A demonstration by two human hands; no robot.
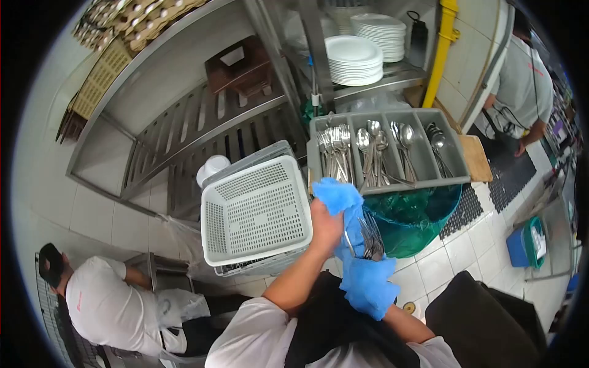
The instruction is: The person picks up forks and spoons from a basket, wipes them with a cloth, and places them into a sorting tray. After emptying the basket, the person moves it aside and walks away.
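A bundle of metal cutlery, which looks like forks (372,238), is held between my hands in front of my apron. My left hand (327,226) is closed on a blue cloth (340,196) beside the bundle. The lower part of the cloth covers my right hand (370,288), so its fingers are hidden; the bundle stands up out of its grip. Just beyond my hands is a grey cutlery tray (392,181), its compartments holding forks (336,147), spoons (375,144) and other cutlery.
Left of my hands, a white perforated basket (257,211) sits on grey crates. A green-lined bin (417,218) is under the tray. Stacked white plates (353,61) rest on a metal shelf. One person (110,303) works at lower left, another (521,80) at upper right.
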